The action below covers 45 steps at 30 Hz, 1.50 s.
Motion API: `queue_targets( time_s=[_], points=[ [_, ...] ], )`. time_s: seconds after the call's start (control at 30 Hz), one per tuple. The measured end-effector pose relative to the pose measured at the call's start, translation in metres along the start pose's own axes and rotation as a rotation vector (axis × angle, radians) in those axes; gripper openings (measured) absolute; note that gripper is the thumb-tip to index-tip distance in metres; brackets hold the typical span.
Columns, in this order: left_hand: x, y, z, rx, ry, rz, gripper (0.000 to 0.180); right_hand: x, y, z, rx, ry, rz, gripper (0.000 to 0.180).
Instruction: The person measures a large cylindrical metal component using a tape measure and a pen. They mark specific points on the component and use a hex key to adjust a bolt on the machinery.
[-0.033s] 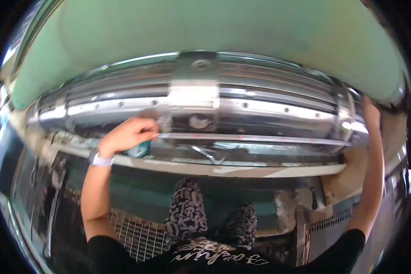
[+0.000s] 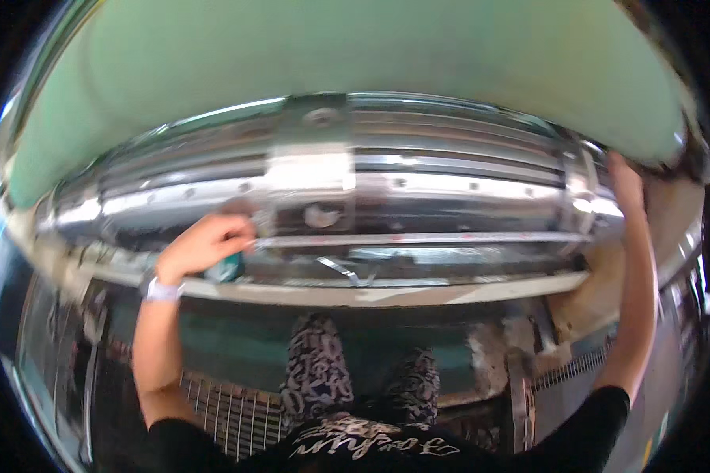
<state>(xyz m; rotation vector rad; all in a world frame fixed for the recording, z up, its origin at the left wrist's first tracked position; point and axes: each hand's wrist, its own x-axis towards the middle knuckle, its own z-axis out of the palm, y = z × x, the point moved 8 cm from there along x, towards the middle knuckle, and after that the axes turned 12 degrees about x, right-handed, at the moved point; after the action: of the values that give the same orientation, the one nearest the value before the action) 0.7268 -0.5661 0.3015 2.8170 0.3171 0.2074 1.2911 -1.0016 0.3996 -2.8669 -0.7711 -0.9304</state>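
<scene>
- Left hand curled shut around a small teal object, pressed against the shiny metal roller assembly near its left end
- Right hand rests on the roller's far right end — finger grip cannot be told
- Pale green panel above

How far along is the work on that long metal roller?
Done: cannot tell. In hand: left hand holds a small teal object against the long shiny metal roller; right hand rests on its right end. Left: cannot tell; the roller's surface is blurred.
</scene>
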Motion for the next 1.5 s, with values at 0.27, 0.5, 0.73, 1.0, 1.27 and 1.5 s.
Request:
queue_targets(
  time_s=[0.27,0.5,0.73,1.0,1.27,1.5],
  points=[
    [-0.007,-0.001,-0.007,-0.005,0.057,-0.101,0.008,-0.053,-0.044,-0.065,0.363,0.436,-0.177,0.014],
    [-0.001,-0.013,0.003,-0.146,0.107,-0.040,0.007,-0.143,-0.060,-0.083,1.315,0.323,0.106,0.011],
    [0.001,-0.008,0.003,-0.106,0.034,-0.074,0.004,-0.171,-0.151,-0.075,1.958,-0.060,0.238,0.018],
    [-0.001,-0.010,0.000,-0.129,0.128,-0.069,0.007,-0.126,-0.202,-0.050,2.373,-0.035,0.253,0.028],
    [-0.001,-0.010,0.001,-0.136,0.123,-0.054,0.007,-0.112,-0.220,-0.047,2.436,0.006,0.292,0.029],
    [-0.001,-0.009,0.000,-0.125,0.106,-0.057,0.007,-0.093,-0.231,-0.042,2.626,-0.007,0.250,0.028]
  ],
)
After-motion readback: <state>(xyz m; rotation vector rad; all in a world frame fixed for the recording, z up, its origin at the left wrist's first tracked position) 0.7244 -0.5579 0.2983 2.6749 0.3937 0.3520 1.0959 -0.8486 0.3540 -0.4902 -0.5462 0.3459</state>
